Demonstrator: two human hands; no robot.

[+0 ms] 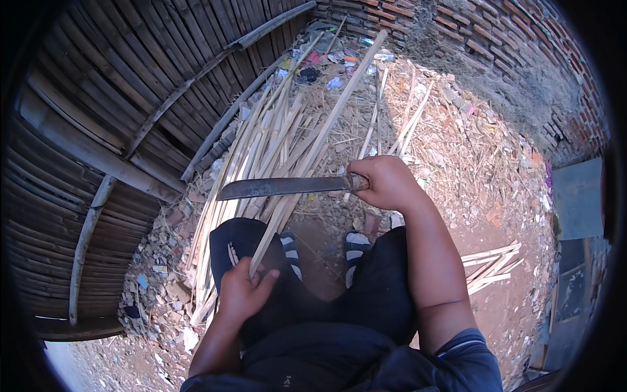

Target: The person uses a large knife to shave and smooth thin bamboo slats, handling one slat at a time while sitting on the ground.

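Note:
In my right hand [385,181] is a machete [281,187], its fingers wrapped round the handle. The dark, broad blade points left and lies level across the view, passing over a long bamboo strip [326,124]. My left hand [247,287] grips the near end of that strip beside my left knee. From there the strip slants away up and to the right, toward the far wall. Under and left of the blade lies a pile of pale split bamboo strips [264,140].
A bamboo-slat wall [72,150] stands close on the left, a brick wall [503,39] at the far right. Shavings and litter [464,137] cover the ground. Several short bamboo pieces [493,264] lie to the right. My sandalled feet [356,251] are below the blade.

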